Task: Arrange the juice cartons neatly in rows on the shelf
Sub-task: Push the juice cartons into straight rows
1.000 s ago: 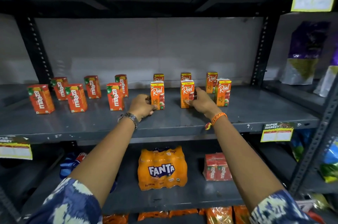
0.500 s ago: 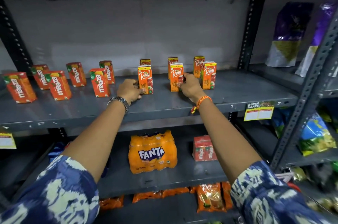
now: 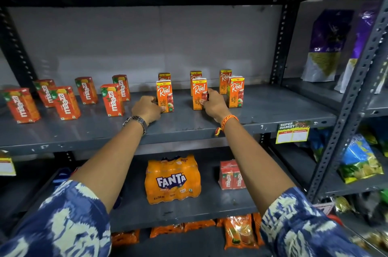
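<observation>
On the grey shelf, left hand grips the near-left Real carton; right hand grips the middle Real carton

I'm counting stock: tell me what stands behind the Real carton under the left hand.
Behind the front-left Real carton, which the left hand grips, stands another Real carton. Only its yellow top shows; the rest is covered, so its flavour cannot be read.
</observation>
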Available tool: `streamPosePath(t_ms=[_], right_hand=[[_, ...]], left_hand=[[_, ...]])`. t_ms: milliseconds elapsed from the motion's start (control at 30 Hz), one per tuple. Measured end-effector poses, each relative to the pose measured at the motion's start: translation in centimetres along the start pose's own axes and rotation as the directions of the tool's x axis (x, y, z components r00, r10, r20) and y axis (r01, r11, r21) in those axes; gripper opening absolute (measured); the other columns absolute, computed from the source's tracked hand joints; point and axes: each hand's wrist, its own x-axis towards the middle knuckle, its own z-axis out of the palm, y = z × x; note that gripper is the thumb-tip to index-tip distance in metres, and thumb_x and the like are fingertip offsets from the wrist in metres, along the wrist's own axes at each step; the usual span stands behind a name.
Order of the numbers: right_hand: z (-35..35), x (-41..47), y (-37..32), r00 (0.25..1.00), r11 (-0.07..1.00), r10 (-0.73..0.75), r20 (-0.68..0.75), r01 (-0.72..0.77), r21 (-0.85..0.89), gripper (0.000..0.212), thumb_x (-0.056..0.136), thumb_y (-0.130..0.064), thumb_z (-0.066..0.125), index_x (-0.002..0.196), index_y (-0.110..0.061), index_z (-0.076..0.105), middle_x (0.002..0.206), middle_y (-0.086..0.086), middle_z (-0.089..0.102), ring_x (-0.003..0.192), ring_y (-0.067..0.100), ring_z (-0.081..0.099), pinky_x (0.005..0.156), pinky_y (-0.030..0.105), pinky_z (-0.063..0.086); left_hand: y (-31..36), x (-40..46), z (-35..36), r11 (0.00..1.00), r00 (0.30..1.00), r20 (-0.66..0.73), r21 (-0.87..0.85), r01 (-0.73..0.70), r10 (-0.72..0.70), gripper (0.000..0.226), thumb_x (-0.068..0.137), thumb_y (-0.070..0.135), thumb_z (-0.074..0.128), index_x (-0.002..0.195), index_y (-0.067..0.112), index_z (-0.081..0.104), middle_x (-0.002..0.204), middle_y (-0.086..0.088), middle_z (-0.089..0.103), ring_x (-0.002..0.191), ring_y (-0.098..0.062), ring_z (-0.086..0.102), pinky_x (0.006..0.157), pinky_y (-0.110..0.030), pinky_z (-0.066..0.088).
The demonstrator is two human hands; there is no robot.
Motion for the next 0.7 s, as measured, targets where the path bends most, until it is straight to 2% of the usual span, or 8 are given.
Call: streamPosePath(t_ms=[100,267,367,433,500,567,633,700], right_hand=[[-0.1,-0.1,-0.1,1.000,1.000,0.004,-0.001,-0.004,-0.002,0.046,0.096,-0.020,0.058,0.139,-0.008,0.048,0.140,0.013,0.057,0.131,0.033,0.053,0.107,0.046,0.042],[-0.4,-0.6,-0.4,1.000,1.000,0.005,0.001,-0.005,-0.024,0.045,0.096,-0.021,0.058,0.138,-0.007,0.048,0.139,0.014,0.058,0.130,0.034,0.053,0.108,0.045,0.042],[-1.1,-1.6,-0.3,0.999,0.999,-0.040,-0.028,0.040,0.015,0.049,0.095,-0.019,0.060,0.140,-0.007,0.045,0.137,0.014,0.059,0.129,0.031,0.055,0.106,0.042,0.044],[-1.9,-2.9,0.2,0.988,0.983,-0.099,-0.118,0.116,0.141,0.053,0.092,-0.017,0.065,0.141,-0.009,0.046,0.132,0.010,0.062,0.123,0.023,0.058,0.100,0.033,0.048],[-2.9,-4.2,0.9,0.942,0.951,-0.094,-0.321,0.181,0.252,0.045,0.087,-0.019,0.071,0.130,-0.015,0.057,0.118,0.002,0.066,0.105,0.008,0.064,0.092,0.023,0.053],[-4.1,-4.7,1.8,0.849,0.950,-0.039,-0.527,0.195,0.244,0.039,0.081,-0.018,0.078,0.117,-0.016,0.063,0.109,0.000,0.065,0.092,0.007,0.065,0.089,0.032,0.057],[-5.2,-4.1,2.4,0.801,0.979,0.000,-0.598,0.121,0.162,0.051,0.074,-0.018,0.083,0.118,-0.011,0.058,0.117,0.008,0.059,0.107,0.022,0.060,0.098,0.041,0.050],[-5.8,-3.0,2.8,0.847,0.998,0.052,-0.529,-0.021,0.066,0.070,0.070,-0.023,0.086,0.126,-0.007,0.048,0.128,0.013,0.051,0.122,0.029,0.048,0.107,0.040,0.041]], left_hand=[[0.2,0.0,-0.2,1.000,1.000,0.016,0.023,0.022,-0.022,0.032,0.089,0.034,0.072,0.115,0.015,0.071,0.117,-0.008,0.074,0.102,-0.030,0.071,0.093,-0.047,0.056],[0.4,-0.2,-0.2,1.000,0.999,0.028,0.000,0.016,-0.016,0.033,0.088,0.033,0.073,0.114,0.014,0.070,0.108,-0.006,0.077,0.087,-0.022,0.074,0.092,-0.045,0.057],[0.6,-1.1,-1.0,0.999,0.998,0.061,-0.029,0.029,-0.028,0.056,0.087,0.036,0.073,0.134,0.011,0.057,0.116,-0.008,0.074,0.092,-0.023,0.073,0.095,-0.045,0.055],[0.3,-2.8,-1.6,0.998,1.000,0.003,0.058,-0.023,0.022,0.074,0.088,0.047,0.068,0.147,0.009,0.045,0.125,-0.007,0.070,0.107,-0.026,0.068,0.098,-0.042,0.050],[-0.5,-5.3,-1.6,0.975,0.986,-0.108,0.197,-0.102,0.125,0.075,0.090,0.057,0.059,0.146,0.009,0.047,0.121,-0.006,0.070,0.117,-0.029,0.063,0.097,-0.040,0.044],[-1.1,-8.1,-1.0,0.935,0.968,-0.120,0.309,-0.175,0.221,0.071,0.093,0.062,0.049,0.143,0.012,0.051,0.128,-0.009,0.068,0.123,-0.032,0.060,0.103,-0.045,0.043],[-1.4,-10.3,-0.2,0.867,0.949,-0.091,0.440,-0.234,0.303,0.072,0.096,0.065,0.034,0.139,0.012,0.056,0.134,-0.011,0.065,0.122,-0.030,0.062,0.105,-0.047,0.045],[-1.7,-11.6,0.3,0.808,0.926,-0.094,0.526,-0.267,0.367,0.077,0.098,0.065,0.021,0.134,0.010,0.061,0.133,-0.011,0.067,0.118,-0.029,0.065,0.098,-0.044,0.050]])
